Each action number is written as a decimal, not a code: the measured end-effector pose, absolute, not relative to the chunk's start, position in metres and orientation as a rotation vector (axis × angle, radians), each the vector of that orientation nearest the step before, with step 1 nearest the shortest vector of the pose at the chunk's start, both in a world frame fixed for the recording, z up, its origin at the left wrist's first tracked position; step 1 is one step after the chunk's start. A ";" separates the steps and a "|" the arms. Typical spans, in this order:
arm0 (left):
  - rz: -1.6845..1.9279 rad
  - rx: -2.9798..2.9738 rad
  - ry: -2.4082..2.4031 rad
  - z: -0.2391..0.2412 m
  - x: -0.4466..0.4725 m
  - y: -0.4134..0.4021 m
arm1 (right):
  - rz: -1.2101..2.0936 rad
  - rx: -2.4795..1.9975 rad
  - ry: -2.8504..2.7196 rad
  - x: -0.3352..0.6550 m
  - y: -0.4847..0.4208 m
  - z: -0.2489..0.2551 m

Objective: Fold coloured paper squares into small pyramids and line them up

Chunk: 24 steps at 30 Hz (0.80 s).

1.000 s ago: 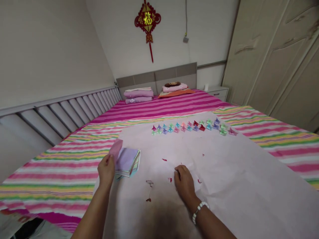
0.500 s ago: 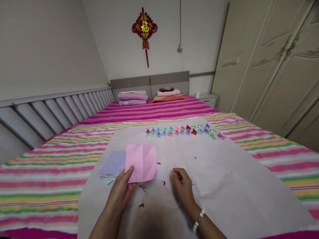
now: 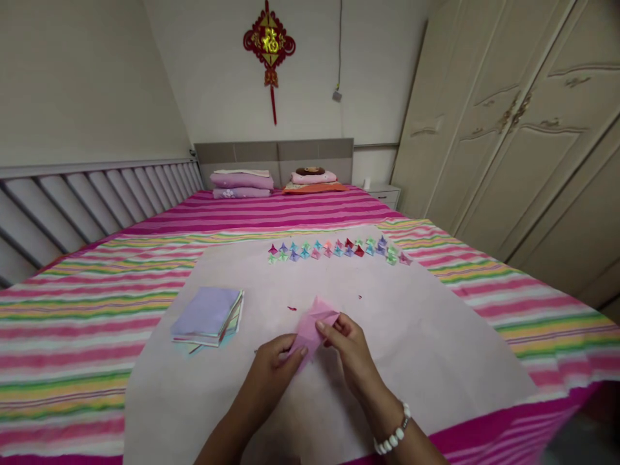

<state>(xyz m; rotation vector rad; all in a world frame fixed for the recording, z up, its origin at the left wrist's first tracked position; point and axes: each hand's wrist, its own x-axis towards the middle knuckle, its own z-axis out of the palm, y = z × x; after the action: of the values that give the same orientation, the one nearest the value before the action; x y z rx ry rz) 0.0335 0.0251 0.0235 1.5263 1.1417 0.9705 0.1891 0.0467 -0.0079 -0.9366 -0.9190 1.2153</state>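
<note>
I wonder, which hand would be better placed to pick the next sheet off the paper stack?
Probably the left hand: it is nearer the paper stack, which lies to its left. The right hand is farther off, across the pink sheet that both hands hold.

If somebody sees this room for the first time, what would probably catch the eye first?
Probably the red hanging ornament with gold lettering, high on the far wall. Next may come the small folded paper pieces in many colours, lined up near the far edge of the pale sheet. Closer, the left hand and right hand hold a pink paper between them.
</note>
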 end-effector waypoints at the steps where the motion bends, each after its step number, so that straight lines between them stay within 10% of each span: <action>1: 0.956 1.543 1.125 0.024 0.035 0.023 | 1.228 -0.929 -0.911 0.191 0.045 -0.007; 11: 1.488 0.953 1.338 0.009 0.039 0.027 | 1.242 -0.905 -0.674 0.205 0.034 -0.002; 24: 1.240 0.673 1.033 0.008 0.049 0.019 | 1.349 -0.910 -0.712 0.198 0.015 0.000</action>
<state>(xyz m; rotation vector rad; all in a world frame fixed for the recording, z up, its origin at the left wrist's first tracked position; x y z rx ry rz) 0.0486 0.0189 0.0078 0.6734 1.0327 1.2400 0.1978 0.0148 -0.0004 -0.9102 -0.7122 1.3490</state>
